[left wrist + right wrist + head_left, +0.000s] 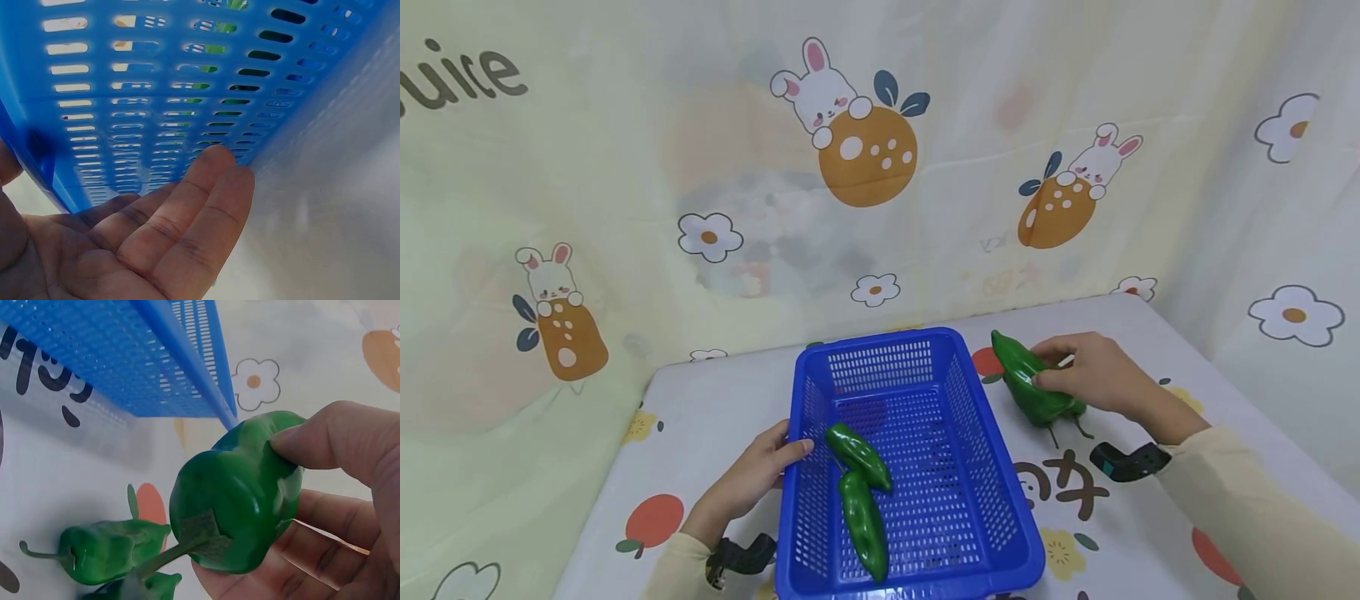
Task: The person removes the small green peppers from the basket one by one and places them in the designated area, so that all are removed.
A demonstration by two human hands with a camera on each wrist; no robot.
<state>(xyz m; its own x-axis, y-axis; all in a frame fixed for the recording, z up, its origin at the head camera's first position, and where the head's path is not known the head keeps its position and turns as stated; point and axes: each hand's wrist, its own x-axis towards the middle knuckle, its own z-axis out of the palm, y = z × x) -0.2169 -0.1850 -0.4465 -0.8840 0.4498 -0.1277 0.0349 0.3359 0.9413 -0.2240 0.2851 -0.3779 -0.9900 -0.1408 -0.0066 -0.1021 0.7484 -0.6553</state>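
Note:
A blue plastic basket (958,492) with slotted walls is gripped at its left side by my left hand (758,467). The thumb lies over the rim, while the fingers (200,212) reach along the slotted outside in the left wrist view. Inside the basket, two green peppers (859,457) (863,525) lie toward the left wall. To the right of the basket, my right hand (1093,371) pinches another green pepper (231,494) between thumb and fingers, its stem pointing down toward the lower left in the right wrist view. Two more green peppers (115,547) (162,586) lie below it on the table.
The table is covered with a white cloth (722,400) printed with fruit, flowers and lettering. Behind it hangs a pale curtain (970,233) with rabbit and flower prints, and another patterned curtain (1285,242) closes off the right side.

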